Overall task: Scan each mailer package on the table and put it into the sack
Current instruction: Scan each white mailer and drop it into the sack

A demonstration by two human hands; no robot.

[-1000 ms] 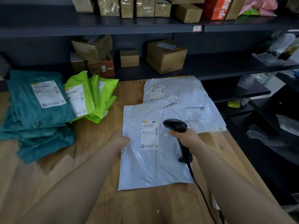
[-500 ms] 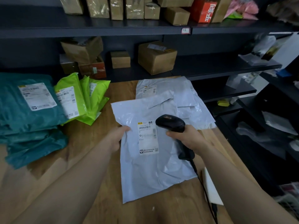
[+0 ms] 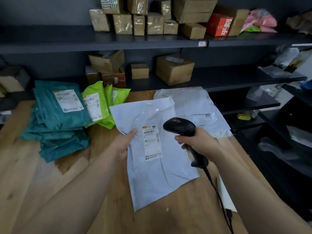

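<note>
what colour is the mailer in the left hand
Pale grey-white: a glossy plastic mailer with a white label, held by the left hand; clearest in the head view.

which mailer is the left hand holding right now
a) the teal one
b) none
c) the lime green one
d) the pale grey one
D: the left hand pinches the left edge of the pale grey mailer, its label next to the scanner gripped by the right hand.

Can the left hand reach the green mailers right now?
Probably not yet: the left hand grips the grey mailer. The green mailers lie close, with nothing between.
</note>
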